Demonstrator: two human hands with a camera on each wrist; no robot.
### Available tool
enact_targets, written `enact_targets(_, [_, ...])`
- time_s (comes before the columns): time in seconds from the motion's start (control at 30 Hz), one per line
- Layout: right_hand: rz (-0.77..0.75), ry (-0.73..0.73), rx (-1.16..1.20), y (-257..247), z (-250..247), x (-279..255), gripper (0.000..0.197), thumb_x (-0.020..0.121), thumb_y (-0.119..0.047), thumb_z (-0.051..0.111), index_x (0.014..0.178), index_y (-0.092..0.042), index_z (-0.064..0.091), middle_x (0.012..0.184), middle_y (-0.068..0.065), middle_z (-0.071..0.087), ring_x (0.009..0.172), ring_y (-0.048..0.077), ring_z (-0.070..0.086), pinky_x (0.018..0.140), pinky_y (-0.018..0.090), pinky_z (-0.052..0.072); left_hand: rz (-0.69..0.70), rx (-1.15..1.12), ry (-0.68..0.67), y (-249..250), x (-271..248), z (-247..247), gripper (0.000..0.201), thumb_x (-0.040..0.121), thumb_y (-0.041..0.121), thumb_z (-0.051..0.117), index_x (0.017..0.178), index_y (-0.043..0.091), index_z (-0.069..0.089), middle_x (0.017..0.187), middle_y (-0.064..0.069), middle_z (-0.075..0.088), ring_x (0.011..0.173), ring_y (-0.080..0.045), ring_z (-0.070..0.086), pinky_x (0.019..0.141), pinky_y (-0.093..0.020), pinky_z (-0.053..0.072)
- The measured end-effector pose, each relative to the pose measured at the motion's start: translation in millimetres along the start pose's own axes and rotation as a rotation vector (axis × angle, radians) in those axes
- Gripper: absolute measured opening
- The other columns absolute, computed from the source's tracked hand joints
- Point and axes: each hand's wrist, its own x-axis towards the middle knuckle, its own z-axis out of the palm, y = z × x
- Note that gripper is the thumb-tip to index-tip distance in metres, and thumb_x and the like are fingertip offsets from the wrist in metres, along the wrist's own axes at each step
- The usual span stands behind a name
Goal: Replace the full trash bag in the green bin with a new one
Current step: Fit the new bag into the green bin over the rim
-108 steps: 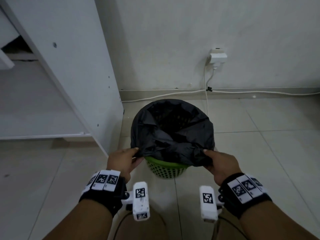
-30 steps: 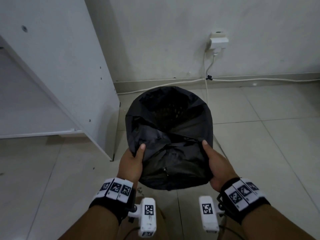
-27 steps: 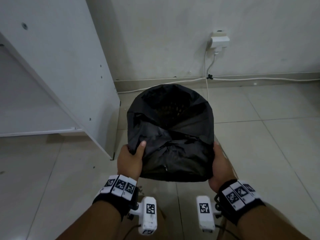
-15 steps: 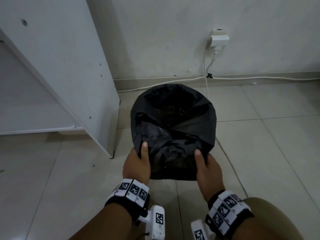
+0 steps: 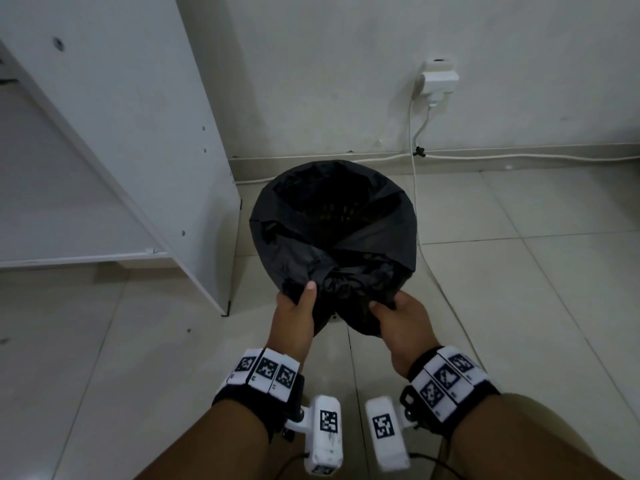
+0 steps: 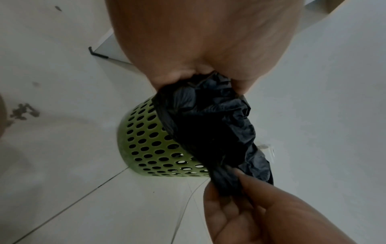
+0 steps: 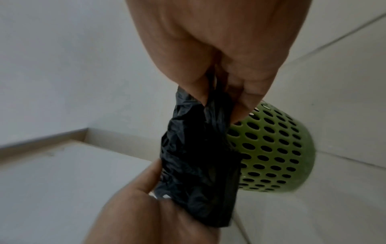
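Note:
A black trash bag (image 5: pixel 332 230) lines the green perforated bin (image 6: pixel 150 140), which stands on the tiled floor near the wall. The bag hides the bin in the head view. My left hand (image 5: pixel 294 310) grips the bag's gathered near edge on the left, thumb on top. My right hand (image 5: pixel 398 313) pinches the same bunched edge on the right. Both wrist views show the crumpled black plastic (image 7: pixel 200 148) held between the two hands beside the green bin (image 7: pixel 271 148). The bag's far mouth is open and dark inside.
A white cabinet panel (image 5: pixel 138 133) stands close to the bin's left. On the wall behind sits a socket with a plug (image 5: pixel 438 81), and a white cable (image 5: pixel 426 265) runs down along the bin's right side. Pale floor tiles (image 5: pixel 519 306) lie to the right.
Both hands pulled the bag's near edge down over the bin's front rim, then slid together toward the middle, bunching the plastic between them. The green rim went out of sight in the head view.

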Motion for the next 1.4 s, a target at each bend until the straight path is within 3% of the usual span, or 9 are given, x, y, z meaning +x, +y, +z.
enact_targets(0.1, [0.100,-0.021,0.242,-6.9,6.1,0.6,0.028,0.087,0.003,0.063,0.114,-0.005,0.060,0.104,0.016,0.072,0.092,0.033,0.072,0.078,0.049,0.060,-0.035,-0.198,0.042,0.6,-5.9,1.2,0.057,0.097,0.026,0.062,0.141,0.012,0.029,0.128,-0.003,0.053,0.114,-0.021,0.055,0.090,-0.032,0.045])
enact_targets(0.2, [0.148,-0.043,0.357,-12.5,8.8,-2.3,0.028,0.087,0.006,0.063,0.114,0.003,0.060,0.106,0.022,0.071,0.092,0.035,0.072,0.075,0.042,0.060,-0.070,-0.310,0.048,-5.6,-2.9,-1.8,0.044,0.093,0.018,0.066,0.129,0.012,0.041,0.120,-0.009,0.060,0.111,-0.027,0.061,0.094,-0.041,0.050])
enact_targets(0.37, [0.166,-0.051,0.248,-14.1,12.7,-5.3,0.023,0.086,0.005,0.065,0.108,-0.001,0.063,0.101,0.019,0.072,0.091,0.034,0.071,0.065,0.032,0.058,0.085,-0.049,0.017,-16.4,-2.1,-9.3,0.019,0.078,0.016,0.065,0.097,0.011,0.064,0.097,-0.014,0.071,0.100,-0.034,0.067,0.090,-0.050,0.052])
enact_targets(0.47, [0.136,-0.054,0.214,-9.4,17.4,-5.4,0.022,0.083,0.007,0.067,0.103,0.000,0.066,0.097,0.019,0.074,0.085,0.031,0.073,0.065,0.033,0.059,0.151,0.010,-0.013,-20.0,-3.5,-10.3,0.015,0.084,0.017,0.067,0.098,0.012,0.067,0.096,-0.006,0.075,0.094,-0.023,0.071,0.087,-0.047,0.058])
enact_targets(0.57, [0.154,-0.060,0.256,-3.8,25.2,-6.4,0.024,0.080,0.013,0.067,0.104,0.007,0.065,0.098,0.024,0.073,0.084,0.033,0.073,0.070,0.036,0.061,0.118,-0.027,-0.059,-18.8,-4.4,-9.5,0.017,0.085,0.013,0.069,0.100,0.006,0.070,0.094,-0.011,0.077,0.092,-0.031,0.073,0.083,-0.053,0.059])
enact_targets(0.8, [0.163,-0.097,0.329,1.0,35.5,-7.1,0.020,0.082,0.012,0.063,0.100,0.008,0.068,0.098,0.027,0.072,0.092,0.038,0.071,0.069,0.035,0.060,-0.039,-0.256,-0.200,-10.6,-11.5,-9.8,0.025,0.096,-0.009,0.048,0.111,-0.001,0.067,0.104,-0.018,0.075,0.093,-0.026,0.074,0.080,-0.035,0.061])
enact_targets(0.9, [0.139,-0.121,0.297,3.9,38.4,-6.1,0.016,0.082,0.003,0.065,0.097,0.005,0.071,0.098,0.026,0.072,0.095,0.040,0.070,0.081,0.044,0.060,-0.105,-0.334,-0.237,-8.4,-14.0,-8.3,0.034,0.092,-0.018,0.043,0.109,0.001,0.066,0.098,-0.018,0.074,0.085,-0.022,0.075,0.076,-0.029,0.061])
enact_targets(1.2, [-0.006,-0.207,0.051,7.1,40.7,-5.9,0.025,0.062,-0.011,0.073,0.085,-0.001,0.074,0.092,0.027,0.072,0.093,0.047,0.067,0.085,0.061,0.054,-0.161,-0.383,-0.361,1.8,-17.5,-10.7,0.034,0.093,-0.015,0.040,0.112,-0.001,0.066,0.100,-0.018,0.075,0.091,-0.027,0.072,0.082,-0.034,0.061])
enact_targets(1.4, [-0.022,-0.307,-0.016,1.6,45.6,-5.5,0.017,0.076,-0.006,0.066,0.086,0.007,0.071,0.091,0.029,0.071,0.088,0.044,0.069,0.083,0.056,0.057,-0.105,-0.184,-0.232,17.6,-3.8,-16.2,0.016,0.091,0.001,0.063,0.107,0.001,0.067,0.093,-0.023,0.075,0.076,-0.032,0.076,0.067,-0.034,0.063])
